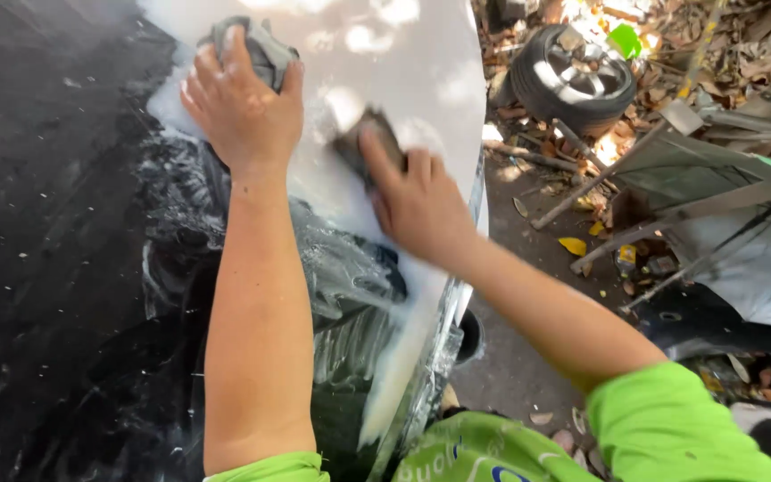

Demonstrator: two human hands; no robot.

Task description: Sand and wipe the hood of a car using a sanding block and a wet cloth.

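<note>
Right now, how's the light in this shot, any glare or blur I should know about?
Head view: dappled sunlight blows out patches on the white panel; the ground by the wheel is overexposed; the wet black surface stays dark with small glints; both hands, left hand and right hand, look sharp.

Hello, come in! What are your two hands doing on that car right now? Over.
Left hand grips grey rag. Right hand presses dark sanding pad on wet white car panel. Nothing in the way.

Daylight falls dappled from above, blotching the white panel (421,80) before me with soft bright patches; the litter (662,54) at upper right burns nearly white; the black surface (46,268) on my left stays dim; edges look slightly stretched and soft.
</note>
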